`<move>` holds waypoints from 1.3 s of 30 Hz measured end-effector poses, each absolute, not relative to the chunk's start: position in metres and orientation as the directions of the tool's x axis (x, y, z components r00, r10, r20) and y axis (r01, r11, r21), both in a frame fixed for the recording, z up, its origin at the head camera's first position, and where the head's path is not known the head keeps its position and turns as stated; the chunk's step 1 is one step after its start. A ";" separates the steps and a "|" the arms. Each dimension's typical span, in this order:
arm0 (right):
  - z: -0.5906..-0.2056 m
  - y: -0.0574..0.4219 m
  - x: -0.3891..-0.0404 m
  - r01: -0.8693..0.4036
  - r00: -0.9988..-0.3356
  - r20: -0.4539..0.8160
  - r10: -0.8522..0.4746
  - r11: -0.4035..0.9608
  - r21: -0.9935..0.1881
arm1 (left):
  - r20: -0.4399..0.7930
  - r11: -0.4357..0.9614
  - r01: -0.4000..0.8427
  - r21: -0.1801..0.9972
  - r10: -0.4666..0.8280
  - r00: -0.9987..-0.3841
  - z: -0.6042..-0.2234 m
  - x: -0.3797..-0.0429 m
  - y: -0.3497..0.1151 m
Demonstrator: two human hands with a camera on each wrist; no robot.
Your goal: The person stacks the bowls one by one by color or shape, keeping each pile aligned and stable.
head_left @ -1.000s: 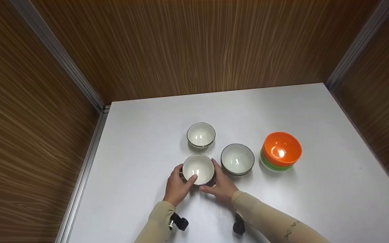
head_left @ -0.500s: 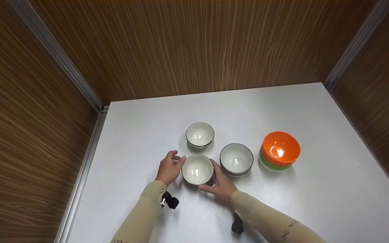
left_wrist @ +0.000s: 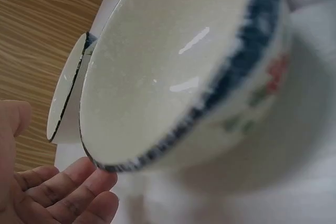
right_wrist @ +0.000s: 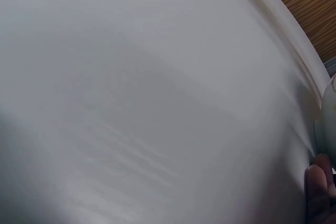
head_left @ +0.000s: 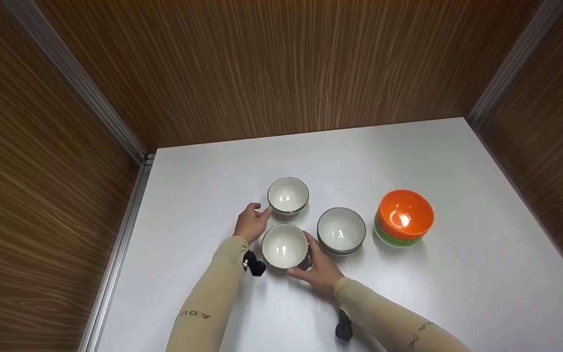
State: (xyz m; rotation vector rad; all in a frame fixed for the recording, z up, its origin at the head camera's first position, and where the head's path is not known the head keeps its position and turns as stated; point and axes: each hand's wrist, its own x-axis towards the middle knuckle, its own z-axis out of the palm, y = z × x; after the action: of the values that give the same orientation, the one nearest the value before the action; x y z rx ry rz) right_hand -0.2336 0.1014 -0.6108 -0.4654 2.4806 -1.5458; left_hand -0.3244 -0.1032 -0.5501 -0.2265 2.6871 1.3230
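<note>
A white bowl with a dark rim (head_left: 285, 246) stands nearest the person. My right hand (head_left: 318, 266) holds it from the right side, thumb at the near edge and fingers along its wall. In the left wrist view that bowl (left_wrist: 168, 66) shows a blue rim band and red and green decoration. My left hand (head_left: 252, 224) is beside the left edge of the farther white bowl (head_left: 289, 194), fingers relaxed and holding nothing. Whether its thumb touches that bowl cannot be told. In the right wrist view only fingertips (right_wrist: 317, 179) and a sliver of bowl (right_wrist: 328, 119) show.
Right of the held bowl stand stacked grey-rimmed bowls (head_left: 341, 231). Farther right, orange bowls (head_left: 405, 215) sit stacked on green bowls (head_left: 394, 239). The white table (head_left: 203, 181) is bounded by wood-patterned panels (head_left: 271, 68) at the back and sides.
My left hand has let go of the near bowl, moved off to its left, then forward to the farther bowl. The right hand still holds the near bowl in place.
</note>
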 end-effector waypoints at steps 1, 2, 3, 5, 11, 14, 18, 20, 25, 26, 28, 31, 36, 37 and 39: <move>-0.611 0.101 -0.234 -0.170 -0.935 0.015 -0.355 0.410 -0.896 | -0.197 0.604 -0.197 0.772 -0.068 -0.978 -0.550 -0.327 -0.101; -0.611 0.102 -0.234 -0.178 -0.934 0.024 -0.356 0.407 -0.896 | -0.204 0.607 -0.199 0.769 -0.063 -0.977 -0.549 -0.330 -0.099; -0.611 0.102 -0.234 -0.182 -0.934 0.029 -0.357 0.403 -0.897 | -0.209 0.610 -0.199 0.767 -0.056 -0.976 -0.549 -0.332 -0.098; -0.612 0.102 -0.234 -0.192 -0.932 0.043 -0.360 0.390 -0.900 | -0.219 0.618 -0.200 0.760 -0.047 -0.975 -0.549 -0.336 -0.095; -0.613 0.102 -0.233 -0.212 -0.932 0.074 -0.356 0.368 -0.905 | -0.230 0.663 -0.198 0.722 -0.040 -0.972 -0.550 -0.344 -0.089; -0.614 0.102 -0.233 -0.212 -0.932 0.074 -0.355 0.368 -0.905 | -0.235 0.674 -0.194 0.713 -0.031 -0.971 -0.552 -0.346 -0.086; -0.615 0.102 -0.233 -0.215 -0.930 0.072 -0.361 0.374 -0.902 | -0.240 0.670 -0.197 0.716 -0.029 -0.970 -0.555 -0.347 -0.084; -0.616 0.102 -0.233 -0.226 -0.927 0.079 -0.366 0.380 -0.897 | -0.239 0.660 -0.198 0.725 -0.029 -0.971 -0.556 -0.348 -0.083; -0.616 0.103 -0.234 -0.245 -0.925 0.093 -0.368 0.392 -0.887 | -0.238 0.625 -0.204 0.754 -0.029 -0.971 -0.556 -0.350 -0.081; -0.616 0.103 -0.234 -0.245 -0.926 0.093 -0.367 0.391 -0.887 | -0.239 0.619 -0.205 0.758 -0.029 -0.971 -0.556 -0.350 -0.081; -0.616 0.103 -0.233 -0.232 -0.928 0.084 -0.364 0.386 -0.893 | -0.238 0.616 -0.205 0.760 -0.030 -0.971 -0.556 -0.351 -0.081; -0.615 0.102 -0.233 -0.217 -0.930 0.072 -0.359 0.381 -0.899 | -0.239 0.615 -0.206 0.761 -0.029 -0.971 -0.557 -0.351 -0.080; -0.614 0.102 -0.233 -0.211 -0.932 0.069 -0.355 0.380 -0.900 | -0.254 0.585 -0.225 0.779 -0.035 -0.967 -0.559 -0.352 -0.081; -0.614 0.102 -0.233 -0.211 -0.932 0.068 -0.356 0.381 -0.900 | -0.257 0.577 -0.230 0.784 -0.036 -0.966 -0.560 -0.352 -0.081; -0.613 0.103 -0.233 -0.210 -0.932 0.065 -0.356 0.386 -0.898 | -0.250 0.576 -0.227 0.785 -0.041 -0.968 -0.561 -0.351 -0.082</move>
State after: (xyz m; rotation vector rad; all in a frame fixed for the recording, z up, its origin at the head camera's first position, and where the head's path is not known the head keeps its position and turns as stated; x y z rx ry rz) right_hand -0.2326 0.1030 -0.6134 -0.5128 2.4976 -1.5864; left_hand -0.3514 -0.0825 -0.5607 -0.2236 2.6028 1.3405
